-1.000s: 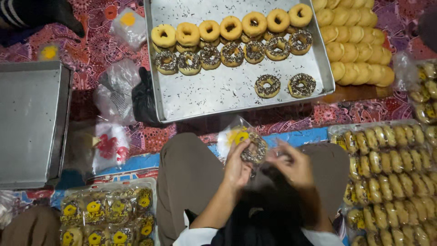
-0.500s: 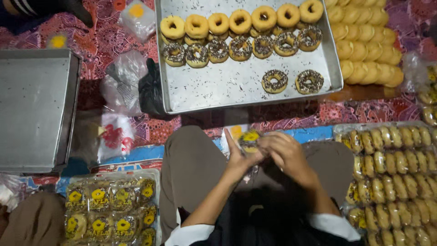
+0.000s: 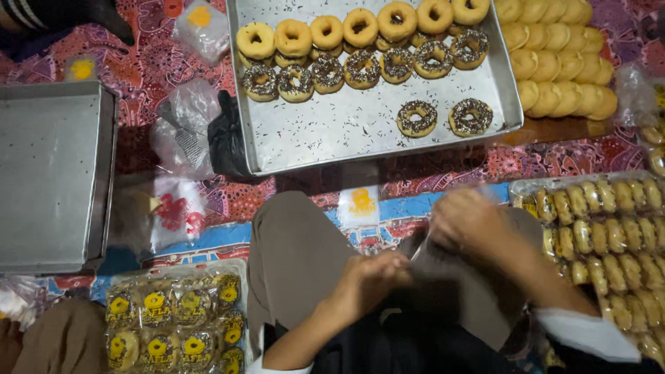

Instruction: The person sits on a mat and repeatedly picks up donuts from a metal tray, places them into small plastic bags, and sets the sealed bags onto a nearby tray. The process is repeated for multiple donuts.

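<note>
In the head view, the person is sitting cross-legged on a patterned floor mat (image 3: pixel 159 69), and both hands are working close together over the lap, low in the centre of the frame. The left hand (image 3: pixel 370 273) is curling shut, its fingers pinching the edge of a thin clear plastic bag (image 3: pixel 422 246); the right hand (image 3: pixel 471 221) is blurred with motion, closing on the same bag from above (what the bag contains is too smeared to tell). Holding it at the lap is keeping it within easy reach of the supplies around. A metal tray (image 3: pixel 360 131) is lying just ahead in the upper centre, carrying plain and chocolate-sprinkled doughnuts (image 3: pixel 415 118) in rows. Bagged doughnuts (image 3: pixel 173 322) are piling up at lower left, and more wrapped ones (image 3: pixel 609 228) are lining the right edge. An upturned empty tray (image 3: pixel 48 173) is sitting at the left.
</note>
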